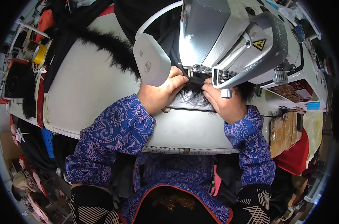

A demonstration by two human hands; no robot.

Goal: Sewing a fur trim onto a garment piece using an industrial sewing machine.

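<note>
Black cloth with a fluffy black fur trim [194,88] lies under the needle area of a grey and white sewing machine [205,30]. On the left of the presser foot [190,71], my left hand [160,91] is closed, its fingertips pressed on the black cloth. My right hand [227,104] pinches the fur trim on the other side, close to the foot. A pale rounded attachment [150,59] on a curved white arm covers part of my left hand. The machine's guard bar and knob hide some of the right fingers.
A long strip of black fur [106,43] trails over the white table [83,89] to the upper left, beside more black cloth. Along the front edge runs a measuring tape [199,151]. Taped brown packs [283,132] and red cloth [294,156] are at right; yellow tape [39,54] sits far left.
</note>
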